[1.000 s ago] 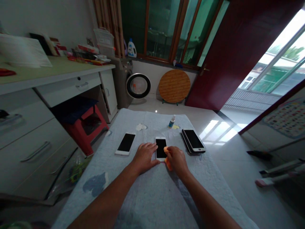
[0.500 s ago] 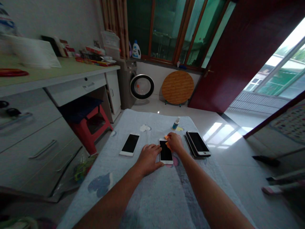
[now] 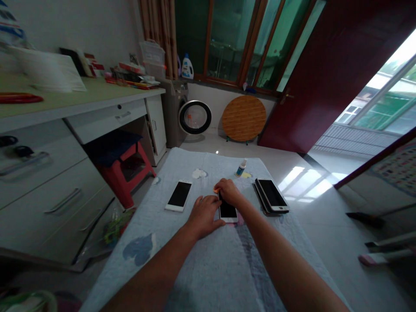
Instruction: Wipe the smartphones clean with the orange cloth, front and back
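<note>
Our left hand [image 3: 205, 216] lies palm down on the table [image 3: 214, 268], with its fingers extended and only slightly spread. Its fingertips touch the left edge of the white phone [image 3: 228, 212], and its thumb points toward the phone's near left corner; it rests against the phone rather than wrapping around it. The phone lies flat, dark screen up, just to the right of this hand.

Our right hand [image 3: 229, 192] reaches over the far end of the same phone, its fingers drawn together on an orange cloth [image 3: 216, 190]. We see only a small piece of the cloth, poking out to the left of the fingertips by the phone's far left corner; the rest is hidden, and we cannot tell how much of it presses on the glass. From the right hand, the uncovered part of the phone lies below the palm, on the side nearer to us.

A 2nd white phone [image 3: 179, 195] lies face up to the left, apart from both hands. On the right we have a stack of phones [image 3: 272, 193], the top 1 white-framed with a dark screen. Beyond our right hand a small spray bottle [image 3: 241, 168] stands upright, near but not touching it.
</note>
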The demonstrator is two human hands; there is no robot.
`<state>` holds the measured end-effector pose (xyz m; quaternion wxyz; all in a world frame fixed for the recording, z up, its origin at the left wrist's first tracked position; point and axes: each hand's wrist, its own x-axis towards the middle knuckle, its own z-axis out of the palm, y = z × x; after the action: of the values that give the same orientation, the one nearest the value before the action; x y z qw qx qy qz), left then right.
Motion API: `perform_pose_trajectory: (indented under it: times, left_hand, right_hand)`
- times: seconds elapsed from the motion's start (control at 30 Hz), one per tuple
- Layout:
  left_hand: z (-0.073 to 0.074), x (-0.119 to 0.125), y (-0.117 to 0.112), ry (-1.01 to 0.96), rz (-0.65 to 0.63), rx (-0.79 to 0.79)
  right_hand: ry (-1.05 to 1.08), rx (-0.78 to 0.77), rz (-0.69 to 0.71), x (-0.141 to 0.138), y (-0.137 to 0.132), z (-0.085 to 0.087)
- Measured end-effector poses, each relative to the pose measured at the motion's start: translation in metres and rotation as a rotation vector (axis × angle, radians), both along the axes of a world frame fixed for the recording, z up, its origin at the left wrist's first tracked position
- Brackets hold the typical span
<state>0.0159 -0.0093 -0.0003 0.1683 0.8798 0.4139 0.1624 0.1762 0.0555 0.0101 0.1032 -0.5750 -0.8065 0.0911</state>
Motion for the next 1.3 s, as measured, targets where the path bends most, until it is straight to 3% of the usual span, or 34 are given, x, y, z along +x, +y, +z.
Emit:
perform_pose_trajectory:
  times: [0.2, 0.5, 0.7, 0.87, 1.03, 1.2, 1.3]
  left_hand:
    - [0.003, -0.001, -0.004, 0.024, 0.053, 0.031]
    - [0.005, 0.001, -0.007, 0.029, 0.085, 0.044]
    - [0.005, 0.001, -0.008, 0.026, 0.071, 0.082]
    - [0.004, 0.0, -0.008, 0.034, 0.096, 0.081]
    - [0.0, 0.003, -0.008, 0.002, 0.114, 0.081]
    - [-0.008, 0.006, -0.007, -0.064, 0.219, 0.103]
    - [-0.014, 0.006, -0.006, -0.109, 0.198, 0.105]
  right_hand:
    - [-0.038, 0.098, 0.031, 0.001, -0.011, -0.008]
    - [-0.127, 0.038, 0.224, 0.002, -0.032, 0.002]
    - [-0.151, 0.058, 0.076, 0.002, -0.015, -0.002]
    - [-0.103, 0.095, 0.037, 0.002, -0.011, -0.007]
    - [-0.049, 0.082, 0.09, 0.002, -0.032, -0.009]
    - [0.019, 0.121, 0.129, -0.002, -0.054, -0.008]
    - [0.035, 0.126, 0.143, -0.005, -0.067, -0.004]
